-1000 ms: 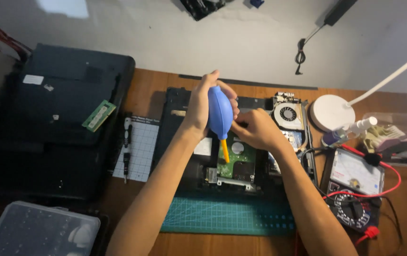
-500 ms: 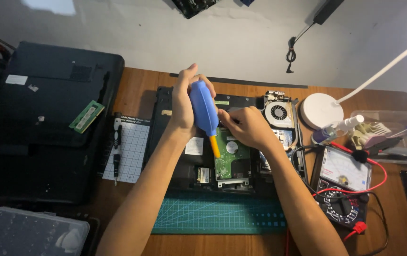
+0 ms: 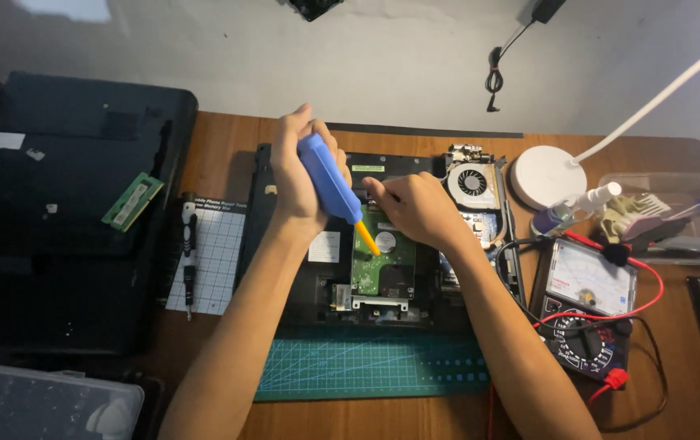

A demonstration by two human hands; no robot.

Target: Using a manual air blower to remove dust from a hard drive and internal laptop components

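The left hand (image 3: 297,175) squeezes a soft blue rubber air blower with a yellow tip (image 3: 330,179). The tip points down at the green circuit board (image 3: 383,265) inside the open black laptop (image 3: 317,281) on the brown wooden desk (image 3: 220,138). The right hand (image 3: 415,208) rests on the laptop, fingers curled; I cannot tell whether it holds anything.
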